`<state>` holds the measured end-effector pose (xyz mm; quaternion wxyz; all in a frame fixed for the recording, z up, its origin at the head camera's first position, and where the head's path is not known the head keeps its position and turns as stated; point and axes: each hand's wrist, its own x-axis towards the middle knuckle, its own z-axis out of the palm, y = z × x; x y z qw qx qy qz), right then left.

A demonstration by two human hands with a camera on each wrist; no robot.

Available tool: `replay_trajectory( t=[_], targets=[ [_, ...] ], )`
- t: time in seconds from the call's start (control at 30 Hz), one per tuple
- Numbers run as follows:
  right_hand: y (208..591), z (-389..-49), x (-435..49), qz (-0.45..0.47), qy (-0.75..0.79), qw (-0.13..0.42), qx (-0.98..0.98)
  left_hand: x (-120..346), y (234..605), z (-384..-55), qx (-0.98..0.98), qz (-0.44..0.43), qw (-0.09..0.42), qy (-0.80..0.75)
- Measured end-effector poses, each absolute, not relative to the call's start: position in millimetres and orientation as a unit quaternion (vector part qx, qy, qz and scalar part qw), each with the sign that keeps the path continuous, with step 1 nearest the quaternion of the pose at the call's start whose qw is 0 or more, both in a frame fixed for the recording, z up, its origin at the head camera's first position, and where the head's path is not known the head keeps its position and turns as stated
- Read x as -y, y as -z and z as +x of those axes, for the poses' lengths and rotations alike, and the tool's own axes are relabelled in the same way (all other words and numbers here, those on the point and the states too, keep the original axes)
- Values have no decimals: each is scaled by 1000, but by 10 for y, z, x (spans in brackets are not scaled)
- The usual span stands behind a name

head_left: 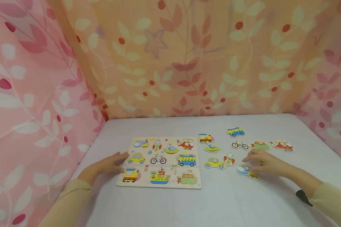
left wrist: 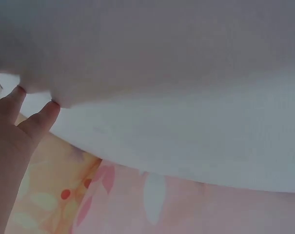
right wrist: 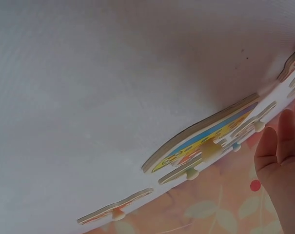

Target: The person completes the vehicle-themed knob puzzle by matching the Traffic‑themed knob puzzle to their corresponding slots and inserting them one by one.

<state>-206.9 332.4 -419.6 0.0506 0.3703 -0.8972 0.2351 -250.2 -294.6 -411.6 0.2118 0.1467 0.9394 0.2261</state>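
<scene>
My left hand (head_left: pixel 112 163) rests at the left edge of a wooden puzzle board (head_left: pixel 164 166) printed with vehicles, fingers loosely spread. In the left wrist view its fingertips (left wrist: pixel 53 108) touch the white surface. My right hand (head_left: pixel 262 162) hovers over the airplane piece (head_left: pixel 241 169), thumb and fingers apart around its knob, covering part of it. A patch of yellow from another piece (head_left: pixel 261 163) peeks out under the hand. In the right wrist view, the relaxed fingers (right wrist: pixel 268 146) hang beside a blue and yellow ship piece (right wrist: pixel 206 139).
Loose knobbed pieces lie right of the board: car (head_left: pixel 214 163), rocket (head_left: pixel 229 159), flying saucer (head_left: pixel 212 147), train (head_left: pixel 206 138), bus (head_left: pixel 235 132), bicycle (head_left: pixel 240 145), submarine (head_left: pixel 260 145) and helicopter (head_left: pixel 283 145). Floral curtains (head_left: pixel 187 56) surround the white table (head_left: pixel 164 208).
</scene>
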Motion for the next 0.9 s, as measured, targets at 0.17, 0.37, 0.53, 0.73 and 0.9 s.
replay_trajectory(
  t=[0.17, 0.37, 0.53, 0.73, 0.9],
  targets=[
    [4176, -2101, -3264, 337, -245, -25, 909, 2957, 4114, -2495, -941, 138, 211, -226],
    [4183, -2135, -3221, 297, -233, -66, 924, 2966, 4149, -2510, -942, 132, 213, -222],
    [4181, -2155, -3204, 286, -234, -74, 926, 2982, 4167, -2509, -940, 151, 206, -225],
    [4138, -2141, -3194, 279, -253, -64, 924, 2959, 4136, -2488, -940, 152, 200, -230],
    [4032, -2127, -3127, 252, -267, -55, 928, 2939, 4120, -2492, -941, 144, 198, -231]
  ],
)
